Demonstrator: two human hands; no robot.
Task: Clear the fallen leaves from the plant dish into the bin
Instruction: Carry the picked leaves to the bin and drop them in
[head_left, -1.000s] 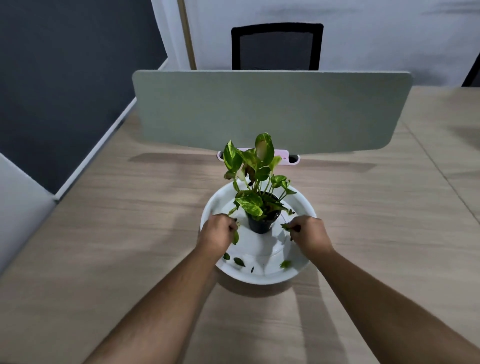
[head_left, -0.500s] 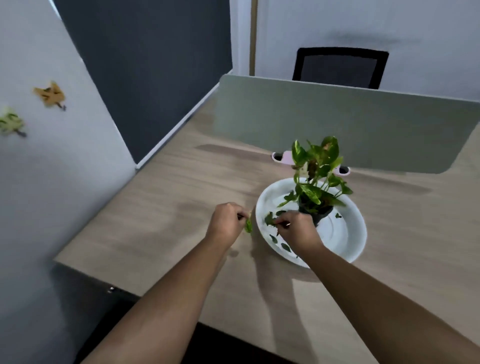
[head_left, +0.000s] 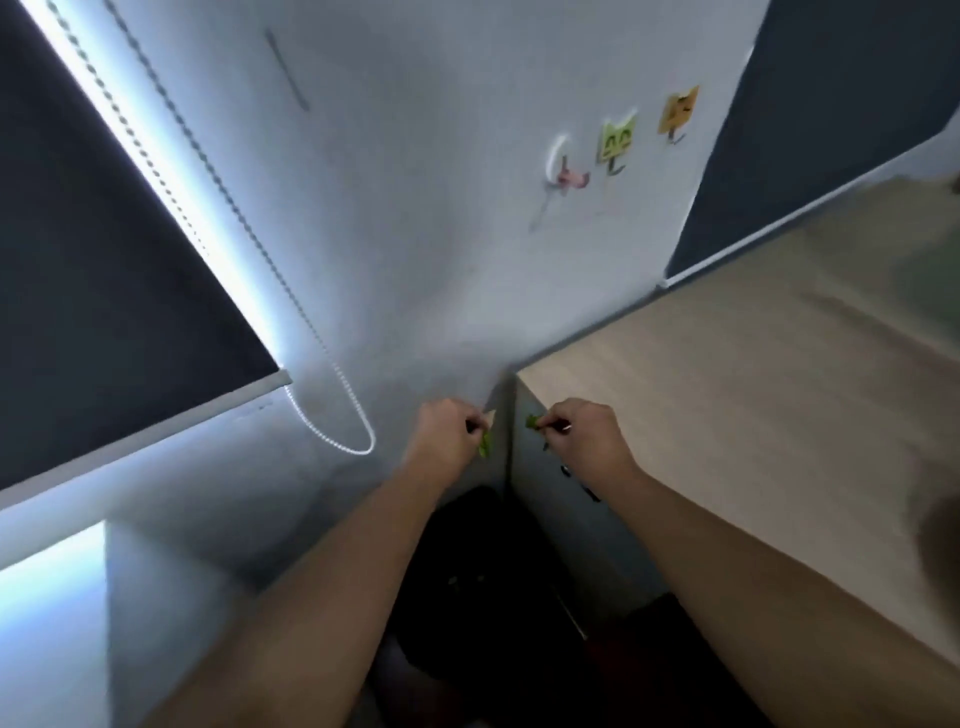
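Leaves: pinched in our left hand (head_left: 447, 434) and right hand (head_left: 582, 436), off the surface's (head_left: 727, 395) left edge | over dark bin (head_left: 467, 561) | risk: leaves flutter past the rim if we release high

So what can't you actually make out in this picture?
- Bin: head view, only a dark shape below the hands; shadow and arms hide whether it is the bin.
- Leaves: green bits in the left hand and right hand; fingers hide how many.
- Plant dish: out of frame.
- Wall stickers: blurred.
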